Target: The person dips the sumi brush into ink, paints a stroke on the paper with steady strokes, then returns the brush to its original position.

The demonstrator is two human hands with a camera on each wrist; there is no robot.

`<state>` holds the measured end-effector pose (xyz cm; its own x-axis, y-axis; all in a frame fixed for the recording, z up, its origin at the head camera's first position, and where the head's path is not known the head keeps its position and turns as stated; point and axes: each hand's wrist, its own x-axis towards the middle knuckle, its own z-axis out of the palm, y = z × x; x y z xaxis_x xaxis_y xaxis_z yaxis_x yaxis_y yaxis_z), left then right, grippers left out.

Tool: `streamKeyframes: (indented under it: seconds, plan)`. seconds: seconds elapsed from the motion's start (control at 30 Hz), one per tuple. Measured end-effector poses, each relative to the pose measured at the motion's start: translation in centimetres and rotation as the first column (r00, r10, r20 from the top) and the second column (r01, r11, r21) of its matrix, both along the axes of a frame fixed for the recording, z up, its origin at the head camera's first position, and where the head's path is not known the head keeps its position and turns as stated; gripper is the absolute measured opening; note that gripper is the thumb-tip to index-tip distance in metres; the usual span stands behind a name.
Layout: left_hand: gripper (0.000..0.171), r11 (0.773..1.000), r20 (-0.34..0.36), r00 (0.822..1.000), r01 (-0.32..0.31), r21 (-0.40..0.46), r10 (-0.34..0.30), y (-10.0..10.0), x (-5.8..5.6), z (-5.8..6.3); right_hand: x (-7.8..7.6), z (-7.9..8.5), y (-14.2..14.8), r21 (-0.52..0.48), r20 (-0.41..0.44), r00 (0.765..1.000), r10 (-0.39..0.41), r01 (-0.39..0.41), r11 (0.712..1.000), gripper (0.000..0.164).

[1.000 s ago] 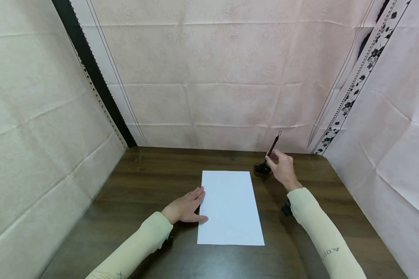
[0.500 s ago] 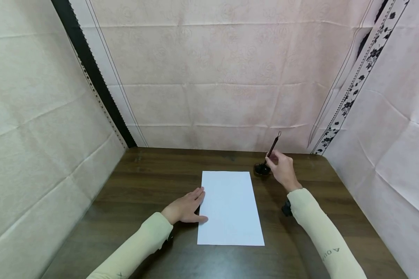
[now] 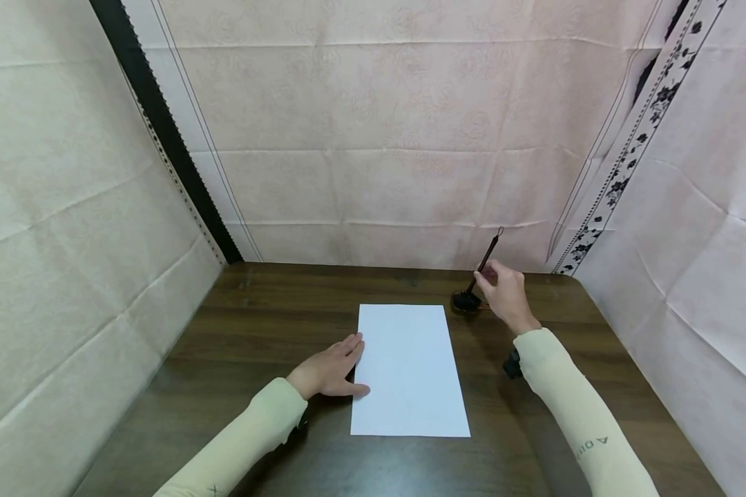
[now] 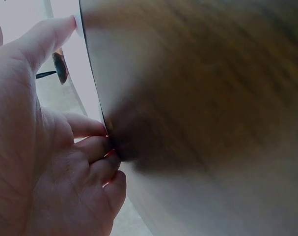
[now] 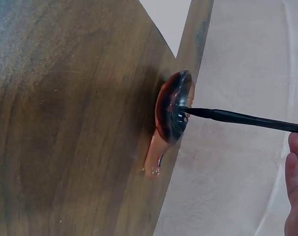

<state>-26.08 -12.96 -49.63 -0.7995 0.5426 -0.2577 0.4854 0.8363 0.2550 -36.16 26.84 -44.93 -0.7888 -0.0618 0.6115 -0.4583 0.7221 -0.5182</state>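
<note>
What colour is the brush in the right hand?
Black; the brush shows best in the right wrist view.

from over here i see a brown wooden table (image 3: 286,317) with streaky grain. a white sheet of paper (image 3: 410,373) lies flat on it, and just beside the paper's far right corner rests a spoon (image 5: 160,115), its bowl dark inside.
</note>
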Motion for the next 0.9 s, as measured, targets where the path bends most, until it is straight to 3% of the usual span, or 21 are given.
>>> streamKeyframes:
  seconds: [0.9]
  plan:
    - [0.104, 1.000, 0.000, 1.000, 0.003, 0.009, -0.003, -0.13, -0.16, -0.39, -0.56, -0.75, 0.16, -0.003, 0.032, 0.999, -0.027, 0.027, 1.000, 0.012]
